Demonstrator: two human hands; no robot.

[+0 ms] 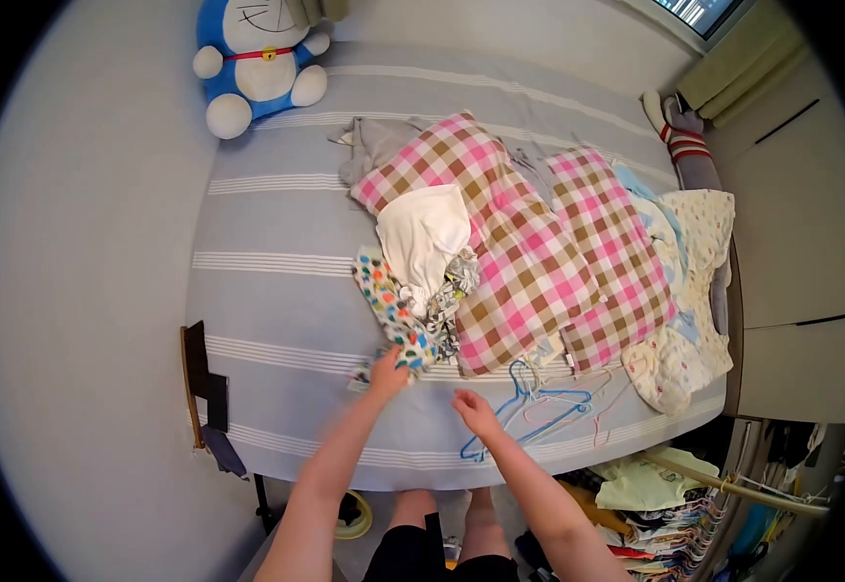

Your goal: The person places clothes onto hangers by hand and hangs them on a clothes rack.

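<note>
My left hand (390, 372) is closed on the lower end of a white garment with multicoloured dots (380, 281), which lies on the bed. My right hand (476, 411) hovers over the bed with loosely bent fingers and nothing visible in it. It is nearest to several clothes hangers, among them a blue hanger (529, 417). Beside the dotted garment a plain white garment (422, 233) lies spread partly over a pink and brown checked pillow (519, 281). A crumpled grey patterned cloth (461, 276) is bunched between them.
A second checked pillow (608, 247) and pale patterned clothes (694, 262) lie to the right on the striped bed (277, 223). A blue and white plush toy (265, 73) sits at the far left corner. Below right, a rail (733, 485) stands by many hung clothes.
</note>
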